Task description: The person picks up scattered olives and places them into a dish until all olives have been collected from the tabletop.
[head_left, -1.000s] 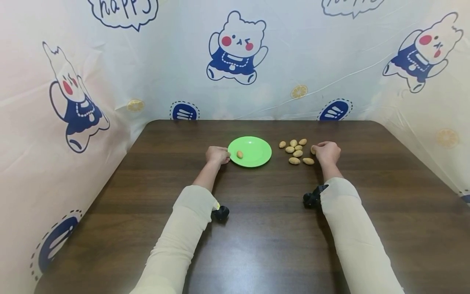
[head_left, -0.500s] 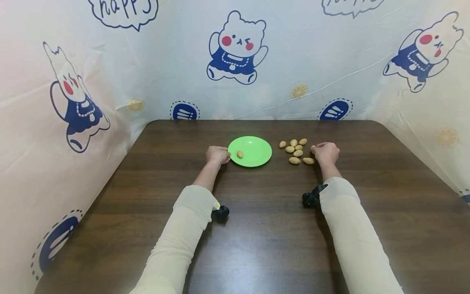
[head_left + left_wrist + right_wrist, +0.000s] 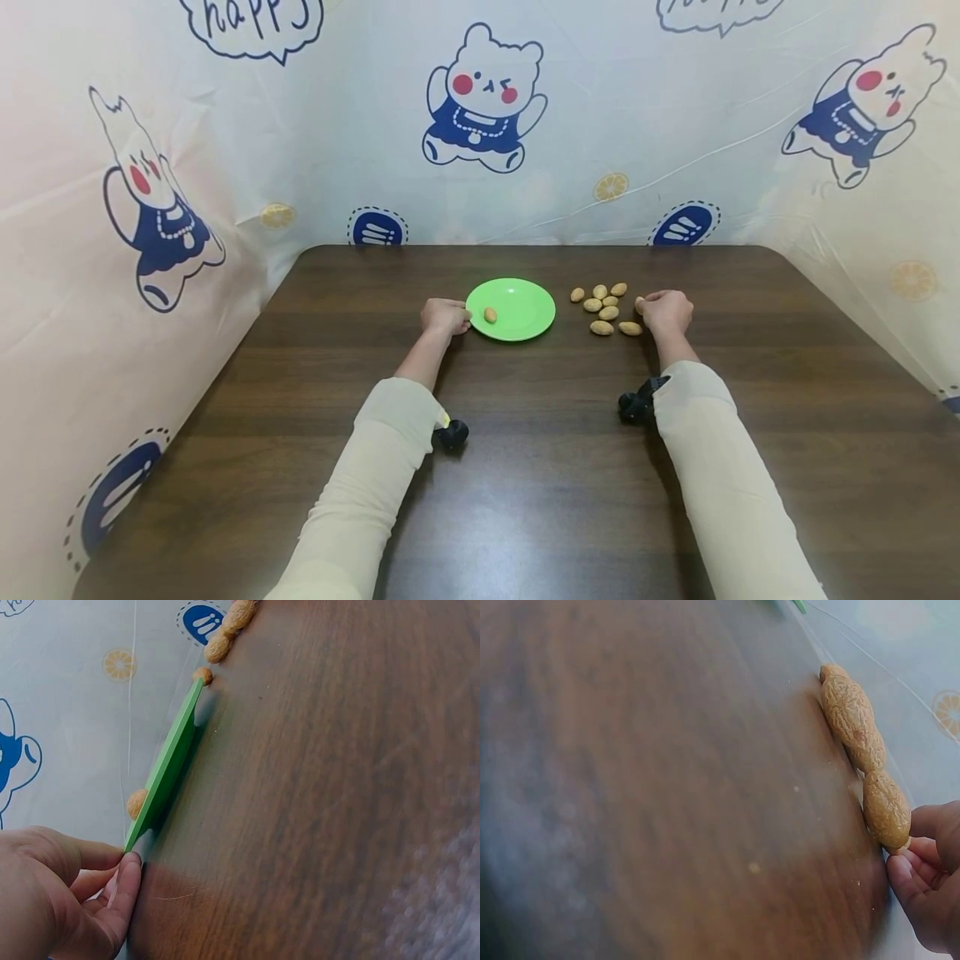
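Observation:
A light green plate (image 3: 522,317) lies on the table with one peanut in its shell (image 3: 490,315) near its left side. My left hand (image 3: 446,317) pinches the plate's left rim; in the left wrist view the thumb (image 3: 129,879) is under the edge. To the right of the plate lies a loose group of several unshelled peanuts (image 3: 608,313). At the group's right side my right hand (image 3: 668,312) pinches another peanut (image 3: 639,306) at its fingertips. In the right wrist view, a nearer peanut (image 3: 886,810) mostly covers the fingertips' hold.
The dark brown wooden table (image 3: 525,467) reaches back to a pale printed curtain (image 3: 337,125) with bear drawings, which also runs along both sides. A small black camera sits at each wrist, the left one (image 3: 452,437) and the right one (image 3: 637,406).

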`<state>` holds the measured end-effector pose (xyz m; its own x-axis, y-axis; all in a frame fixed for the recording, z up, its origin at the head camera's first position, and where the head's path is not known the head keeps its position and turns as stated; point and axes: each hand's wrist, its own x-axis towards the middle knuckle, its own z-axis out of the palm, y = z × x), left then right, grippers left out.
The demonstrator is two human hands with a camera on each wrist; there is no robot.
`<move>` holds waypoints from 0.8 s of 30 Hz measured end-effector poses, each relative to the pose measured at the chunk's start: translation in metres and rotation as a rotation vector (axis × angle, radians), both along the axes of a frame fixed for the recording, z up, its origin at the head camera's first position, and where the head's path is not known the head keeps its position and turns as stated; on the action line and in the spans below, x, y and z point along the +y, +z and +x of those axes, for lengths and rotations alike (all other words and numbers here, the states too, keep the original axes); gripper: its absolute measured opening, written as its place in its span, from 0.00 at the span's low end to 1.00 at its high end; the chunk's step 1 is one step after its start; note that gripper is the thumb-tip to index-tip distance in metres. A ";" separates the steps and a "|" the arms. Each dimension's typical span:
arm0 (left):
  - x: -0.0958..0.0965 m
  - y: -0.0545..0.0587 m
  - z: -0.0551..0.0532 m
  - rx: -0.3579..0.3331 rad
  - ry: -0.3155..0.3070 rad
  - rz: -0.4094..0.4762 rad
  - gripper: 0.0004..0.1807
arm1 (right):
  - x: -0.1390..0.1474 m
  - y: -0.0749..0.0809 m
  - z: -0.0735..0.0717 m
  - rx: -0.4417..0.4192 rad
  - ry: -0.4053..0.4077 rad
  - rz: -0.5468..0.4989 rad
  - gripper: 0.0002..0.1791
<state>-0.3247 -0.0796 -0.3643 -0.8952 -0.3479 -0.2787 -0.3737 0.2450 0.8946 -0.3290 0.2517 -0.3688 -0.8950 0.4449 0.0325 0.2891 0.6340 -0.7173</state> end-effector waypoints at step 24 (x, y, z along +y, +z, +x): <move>-0.001 0.000 0.001 0.004 -0.007 0.002 0.13 | -0.001 -0.001 -0.003 0.021 0.009 -0.082 0.19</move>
<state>-0.3237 -0.0803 -0.3639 -0.8986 -0.3410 -0.2762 -0.3688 0.2457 0.8964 -0.3324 0.2507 -0.3703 -0.8984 0.4389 0.0149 0.2682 0.5752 -0.7728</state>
